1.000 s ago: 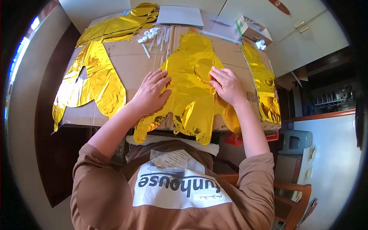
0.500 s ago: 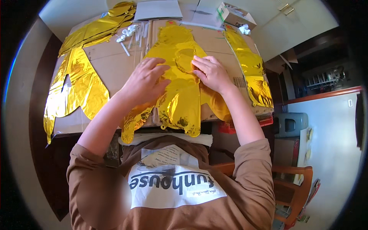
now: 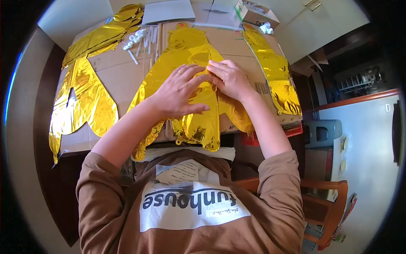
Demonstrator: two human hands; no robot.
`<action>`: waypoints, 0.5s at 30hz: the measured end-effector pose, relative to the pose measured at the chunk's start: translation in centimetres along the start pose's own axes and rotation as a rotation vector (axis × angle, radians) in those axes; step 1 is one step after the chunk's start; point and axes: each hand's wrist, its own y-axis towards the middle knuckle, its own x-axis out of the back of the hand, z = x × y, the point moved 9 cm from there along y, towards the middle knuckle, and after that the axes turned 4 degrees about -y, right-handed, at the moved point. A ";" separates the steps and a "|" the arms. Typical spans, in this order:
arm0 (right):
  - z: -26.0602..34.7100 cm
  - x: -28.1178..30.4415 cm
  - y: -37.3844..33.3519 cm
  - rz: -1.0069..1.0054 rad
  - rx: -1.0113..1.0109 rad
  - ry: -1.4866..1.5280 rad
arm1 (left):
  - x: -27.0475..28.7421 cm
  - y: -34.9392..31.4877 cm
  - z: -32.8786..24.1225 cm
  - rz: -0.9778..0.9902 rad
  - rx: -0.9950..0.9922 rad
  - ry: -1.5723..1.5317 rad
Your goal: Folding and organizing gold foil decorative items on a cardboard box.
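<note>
Flat, limbed golden-foil piece: on flat brown cardboard, twelve o'clock. Bare left hand: unclenched, shifted toward three o'clock; now joins bare right hand, grip indeterminable, at one edge.

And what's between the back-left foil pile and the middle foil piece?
In the head view, white pieces and clear tubes lie on the cardboard between the foil pile and the middle foil piece.

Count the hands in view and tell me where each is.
2: the left hand over the middle gold foil, and the right hand at the same foil, farther right. Neither is fully hidden.
</note>
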 end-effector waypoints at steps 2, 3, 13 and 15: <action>-0.1 -0.2 0.1 0.004 -0.009 0.016 | -1.3 0.1 0.5 0.019 -0.007 0.075; -0.1 -0.2 0.2 0.006 -0.012 0.024 | -2.0 0.1 0.9 0.029 -0.010 0.113; -2.3 3.9 -2.0 -0.205 -0.324 0.214 | -4.1 -0.7 2.7 0.098 0.019 0.114; -1.9 7.6 -5.0 -0.122 -0.524 0.102 | -3.8 -0.9 2.7 0.102 0.043 0.103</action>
